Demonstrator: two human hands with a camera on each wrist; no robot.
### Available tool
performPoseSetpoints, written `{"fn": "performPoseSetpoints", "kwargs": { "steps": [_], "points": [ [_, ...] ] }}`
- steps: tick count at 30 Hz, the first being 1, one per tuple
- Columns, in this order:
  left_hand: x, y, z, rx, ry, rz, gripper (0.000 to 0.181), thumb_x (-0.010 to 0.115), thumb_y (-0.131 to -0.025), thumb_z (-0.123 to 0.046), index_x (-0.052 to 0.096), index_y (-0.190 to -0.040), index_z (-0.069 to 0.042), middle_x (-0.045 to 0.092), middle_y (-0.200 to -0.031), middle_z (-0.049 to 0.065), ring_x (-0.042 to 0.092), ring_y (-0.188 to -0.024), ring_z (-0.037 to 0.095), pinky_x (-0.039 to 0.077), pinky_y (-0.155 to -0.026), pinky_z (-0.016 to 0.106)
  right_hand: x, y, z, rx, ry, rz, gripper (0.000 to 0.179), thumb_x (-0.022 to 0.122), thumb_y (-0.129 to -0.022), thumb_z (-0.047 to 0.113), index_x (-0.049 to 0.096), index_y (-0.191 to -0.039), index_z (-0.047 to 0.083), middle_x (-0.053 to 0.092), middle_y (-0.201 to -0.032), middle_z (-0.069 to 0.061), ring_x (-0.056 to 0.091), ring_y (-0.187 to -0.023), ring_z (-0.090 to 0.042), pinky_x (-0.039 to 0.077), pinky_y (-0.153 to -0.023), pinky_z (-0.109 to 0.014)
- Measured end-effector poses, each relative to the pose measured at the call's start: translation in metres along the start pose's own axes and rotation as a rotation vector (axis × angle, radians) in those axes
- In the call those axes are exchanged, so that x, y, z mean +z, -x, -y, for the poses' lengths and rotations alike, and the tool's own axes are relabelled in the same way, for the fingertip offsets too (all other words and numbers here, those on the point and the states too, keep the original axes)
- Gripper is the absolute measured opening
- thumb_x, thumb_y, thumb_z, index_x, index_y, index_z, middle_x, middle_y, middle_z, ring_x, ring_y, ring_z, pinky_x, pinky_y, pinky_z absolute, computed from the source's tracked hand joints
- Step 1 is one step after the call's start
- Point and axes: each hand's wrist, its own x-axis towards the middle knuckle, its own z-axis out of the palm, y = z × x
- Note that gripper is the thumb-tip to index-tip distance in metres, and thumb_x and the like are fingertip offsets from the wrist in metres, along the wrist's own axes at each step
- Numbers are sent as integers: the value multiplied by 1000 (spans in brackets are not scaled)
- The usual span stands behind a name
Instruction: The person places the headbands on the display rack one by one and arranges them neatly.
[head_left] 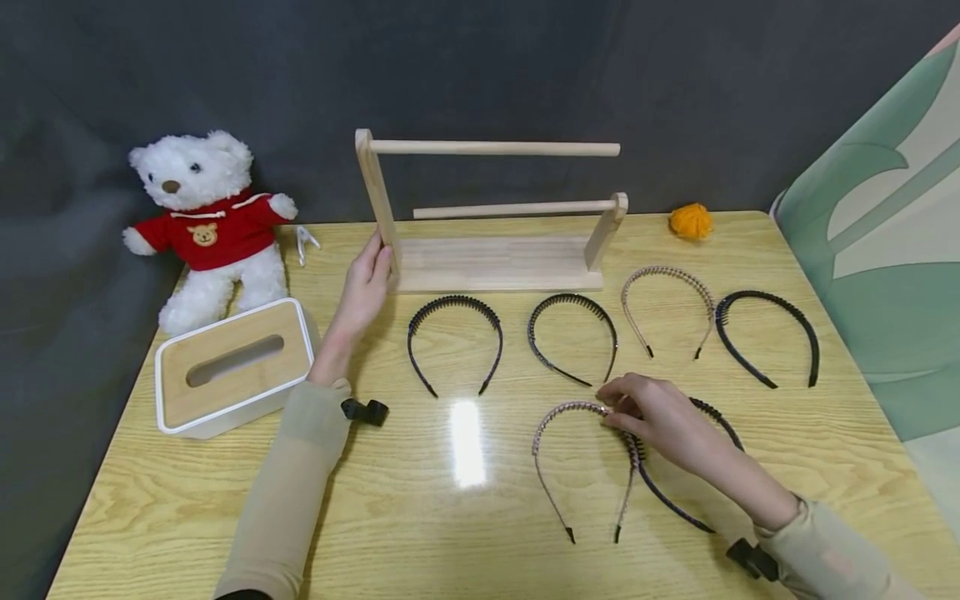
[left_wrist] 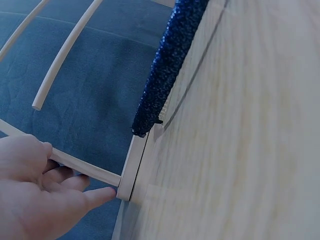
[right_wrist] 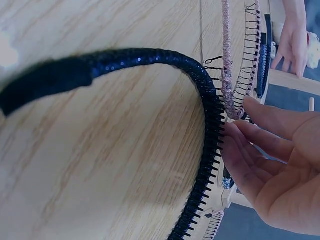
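My left hand (head_left: 364, 283) holds the left upright (head_left: 377, 185) of a wooden rack (head_left: 495, 262) low down, near its base. In the left wrist view, fingers wrap the post close to the base board. My right hand (head_left: 667, 417) pinches the top of a glittery pink headband (head_left: 570, 407) between thumb and fingers. That headband lies on the table with its ends toward me. Below the hand is a dark blue toothed headband (head_left: 678, 507), partly hidden by the hand; its teeth (right_wrist: 212, 172) show in the right wrist view.
Between rack and hands lie two dark headbands (head_left: 455, 300) (head_left: 572, 298). Further right are another pink headband (head_left: 667, 271) and a black one (head_left: 772, 297). An orange ball-like item (head_left: 691, 222) sits at the back. On the left are a tissue box (head_left: 172, 358) and a white teddy bear (head_left: 206, 229).
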Motion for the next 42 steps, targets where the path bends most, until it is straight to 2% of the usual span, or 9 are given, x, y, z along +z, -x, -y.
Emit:
{"fn": "performPoseSetpoints", "kwargs": {
  "steps": [4,7,15,19,23,26,29,33,42],
  "points": [
    [1,1,0,1,-17,-15,50,37,-118,-11,34,-167,-3,60,-115,29,54,-93,27,45,-73,18,1,-1,0,-6,29,2,22,84,-91,2,77,-111,-3,75,-96,-3,71,-81,-14,65,-69,-32],
    [1,2,-1,-13,-27,-23,49,37,-118,-12,36,-167,-4,45,-88,19,44,-73,19,38,-59,21,2,-2,-1,-16,45,-2,16,84,-91,2,78,-105,1,73,-90,3,68,-79,-10,63,-66,-30],
    [0,1,1,-8,-21,-55,47,39,-118,-12,42,-163,-3,50,-87,24,46,-70,21,38,-54,18,2,-5,-2,-39,69,-11,13,85,-90,1,78,-101,1,73,-86,4,69,-77,-11,63,-65,-30],
    [-1,1,2,-14,-19,-57,47,40,-118,-11,42,-163,-2,63,-124,31,60,-90,32,48,-65,21,2,-7,-5,-39,91,-2,12,85,-90,2,78,-100,1,73,-84,5,67,-75,-10,62,-63,-30],
    [-2,1,1,-28,-8,-53,47,39,-117,-8,41,-163,0,52,-155,26,63,-116,39,55,-82,29,3,-7,-7,-45,99,0,12,86,-90,3,78,-100,1,72,-83,6,66,-74,-9,61,-62,-31],
    [-1,2,1,-22,13,-61,46,39,-117,-7,43,-162,1,54,-152,26,63,-114,35,55,-84,26,2,-6,-7,-57,95,5,12,85,-90,3,79,-100,1,73,-83,6,65,-73,-8,60,-62,-30],
    [0,2,1,-16,39,-65,45,40,-117,-7,44,-161,1,61,-125,29,59,-91,23,49,-70,19,0,-4,-6,-65,86,7,10,85,-91,3,80,-100,1,72,-83,7,63,-72,-5,59,-60,-28],
    [1,3,2,-8,75,-77,44,40,-117,-6,47,-160,1,49,-94,24,44,-72,15,39,-58,16,-3,-3,-4,-65,64,14,9,83,-92,2,81,-101,2,70,-84,9,60,-72,-2,57,-60,-26],
    [1,2,1,-8,104,-88,43,42,-116,-5,49,-158,3,53,-107,23,45,-74,17,38,-58,16,-8,1,-1,-62,28,13,10,82,-94,5,81,-104,5,75,-90,7,67,-78,-6,61,-65,-27]
  ]
}}
